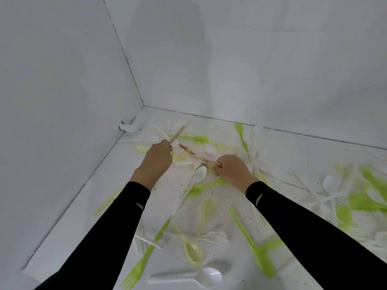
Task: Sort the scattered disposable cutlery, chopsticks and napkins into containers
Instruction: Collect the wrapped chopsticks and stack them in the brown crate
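Head view looks down into a white-walled corner, where the worktop (293, 155) carries scattered cutlery. The left hand (156, 158) is curled round a pale chopstick (179, 131) that points up toward the corner. The right hand (232, 170) pinches the patterned chopsticks (206, 160) low over the pile. A green fork (136, 268), a white spoon (207, 276) and a yellowish spoon (193, 251) lie loose on the worktop near the sleeves.
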A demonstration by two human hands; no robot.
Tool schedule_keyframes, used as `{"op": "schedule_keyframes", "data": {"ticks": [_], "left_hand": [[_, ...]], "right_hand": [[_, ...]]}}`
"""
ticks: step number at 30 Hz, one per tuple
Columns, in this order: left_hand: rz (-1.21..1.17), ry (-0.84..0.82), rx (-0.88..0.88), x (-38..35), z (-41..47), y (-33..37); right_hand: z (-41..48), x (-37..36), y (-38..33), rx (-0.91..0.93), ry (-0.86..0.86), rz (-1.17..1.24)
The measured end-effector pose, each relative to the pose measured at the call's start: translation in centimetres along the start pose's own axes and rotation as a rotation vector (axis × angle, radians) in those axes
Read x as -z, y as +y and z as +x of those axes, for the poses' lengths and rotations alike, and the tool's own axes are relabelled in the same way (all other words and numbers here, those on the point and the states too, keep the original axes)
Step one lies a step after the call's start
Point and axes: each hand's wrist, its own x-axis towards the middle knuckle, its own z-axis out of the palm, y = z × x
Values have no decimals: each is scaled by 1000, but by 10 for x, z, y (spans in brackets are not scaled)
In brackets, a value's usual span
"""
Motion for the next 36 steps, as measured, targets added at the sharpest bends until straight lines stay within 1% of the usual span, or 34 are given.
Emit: {"op": "schedule_keyframes", "data": {"ticks": [3, 6, 8, 9, 11, 13, 15, 17, 21, 22, 24, 26, 28, 30, 32, 34, 36], "left_hand": [[-259, 126, -39, 5, -8, -3], [-568, 230, 8, 8, -17, 7], [-772, 303, 31, 7, -22, 12], [-853, 350, 19, 6, -26, 14], [-929, 451, -26, -2, -34, 16], [-936, 523, -58, -16, -46, 15], [-932, 537, -73, -31, -57, 10], [-901, 490, -52, -46, -66, 4], [-794, 344, 30, -63, -74, -4], [-787, 329, 46, -63, -73, -3], [-786, 339, 41, -60, -71, 5], [-803, 360, 7, -55, -66, 14], [-833, 370, -34, -53, -61, 26], [-843, 371, -64, -54, -57, 39], [-854, 364, -96, -58, -56, 54], [-860, 352, -117, -62, -59, 70], [-844, 339, -138, -68, -65, 91]], "right_hand": [[-1, -3, -8, -61, 8, -75], [-6, -5, -12, -36, 16, -244], [-9, -7, -12, -12, 39, -301], [-10, -7, -12, -2, 55, -310], [-15, -7, -11, 1, 64, -296], [-19, -7, -10, -8, 74, -259], [-23, -1, -9, -7, 114, -206], [-24, 9, -7, 8, 112, -156], [-25, 30, 0, 24, -28, 31], [-26, 35, 2, 30, -46, 45], [-32, 48, 7, 50, -32, -30], [-35, 62, 10, 78, 71, -71], [-37, 74, 16, 95, 122, 40], [-41, 80, 26, 69, 82, 197], [-50, 82, 40, 5, 28, 312], [-62, 83, 55, -24, -6, 351], [-76, 91, 72, -18, 19, 380]]}}
